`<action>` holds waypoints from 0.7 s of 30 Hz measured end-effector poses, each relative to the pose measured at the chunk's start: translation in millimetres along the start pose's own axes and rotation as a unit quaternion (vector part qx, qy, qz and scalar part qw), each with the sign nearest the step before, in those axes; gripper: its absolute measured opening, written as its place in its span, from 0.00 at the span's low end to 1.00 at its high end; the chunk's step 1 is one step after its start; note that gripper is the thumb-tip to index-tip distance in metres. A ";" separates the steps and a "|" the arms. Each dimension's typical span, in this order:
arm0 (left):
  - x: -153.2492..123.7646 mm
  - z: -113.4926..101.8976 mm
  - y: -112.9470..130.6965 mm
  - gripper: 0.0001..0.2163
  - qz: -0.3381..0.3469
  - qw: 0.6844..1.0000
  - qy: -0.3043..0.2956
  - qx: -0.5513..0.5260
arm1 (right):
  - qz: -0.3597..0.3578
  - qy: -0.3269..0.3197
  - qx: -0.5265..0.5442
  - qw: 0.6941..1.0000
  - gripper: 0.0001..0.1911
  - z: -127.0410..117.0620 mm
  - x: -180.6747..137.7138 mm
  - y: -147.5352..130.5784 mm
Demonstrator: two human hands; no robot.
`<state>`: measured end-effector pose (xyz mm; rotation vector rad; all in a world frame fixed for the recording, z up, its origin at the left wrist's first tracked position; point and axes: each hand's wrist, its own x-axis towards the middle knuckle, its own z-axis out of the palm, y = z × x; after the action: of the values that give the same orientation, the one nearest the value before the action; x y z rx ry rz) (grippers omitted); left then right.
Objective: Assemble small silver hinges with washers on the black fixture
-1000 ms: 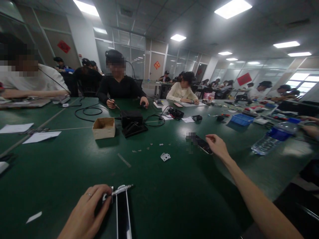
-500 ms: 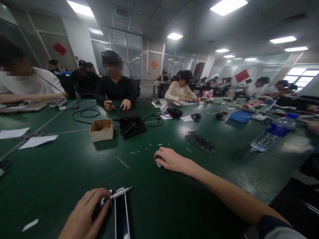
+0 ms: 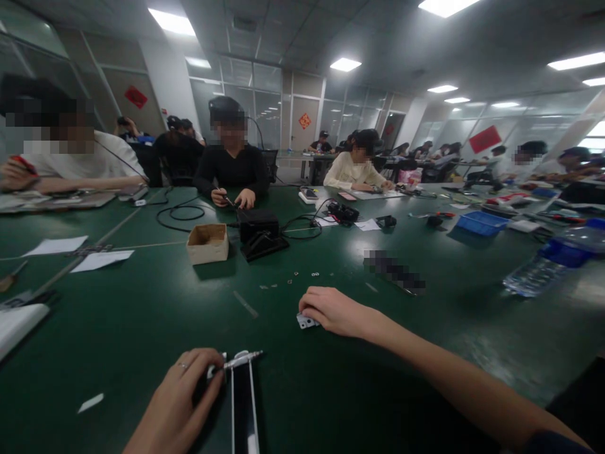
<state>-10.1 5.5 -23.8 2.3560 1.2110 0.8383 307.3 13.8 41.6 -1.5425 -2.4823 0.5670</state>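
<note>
My left hand (image 3: 182, 397) is closed around the top corner of a dark, white-edged panel (image 3: 242, 403) lying on the green table near me; a thin metal pin sticks out to the right at that corner. My right hand (image 3: 333, 310) lies further out with fingers curled down on a small white metal bracket (image 3: 305, 321), part of which pokes out at the left of the fingers. A few tiny screws or washers (image 3: 302, 276) are scattered just beyond that hand.
A cardboard box (image 3: 207, 243) and a black device with cables (image 3: 259, 230) sit mid-table. A phone (image 3: 394, 272) lies to the right, a water bottle (image 3: 551, 265) further right, and paper sheets (image 3: 101, 260) at left. Other people work along the far side.
My right hand left the phone, swept left onto the white bracket and has drawn it a little nearer to me. My left hand stays on the panel's corner.
</note>
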 end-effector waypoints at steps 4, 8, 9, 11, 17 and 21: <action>3.2 -6.2 15.0 0.08 -0.003 1.000 -0.027 0.000 | -0.091 -0.021 0.027 0.995 0.09 6.8 2.2 -24.1; 2.9 -7.0 21.6 0.07 -0.009 0.999 -0.036 0.008 | -0.170 -0.044 0.043 0.983 0.11 18.7 10.7 -34.2; 2.2 -6.5 21.7 0.07 -0.011 0.999 -0.033 0.009 | -0.182 -0.041 0.048 0.981 0.11 22.5 13.2 -34.5; 0.7 -5.6 21.2 0.07 -0.012 1.000 -0.028 0.007 | -0.202 -0.027 0.061 0.977 0.12 30.1 17.3 -33.8; -0.4 -5.5 21.9 0.06 -0.020 0.999 -0.038 -0.002 | -0.248 0.035 0.073 0.965 0.12 44.9 22.2 -33.3; -0.9 -6.3 23.2 0.06 -0.020 0.999 -0.037 -0.011 | -0.254 0.044 0.078 0.963 0.11 48.0 23.4 -35.2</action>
<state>-0.5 -8.1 -6.4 2.3148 1.2092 0.7413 251.6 9.7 10.5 -0.8037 -2.5466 0.5693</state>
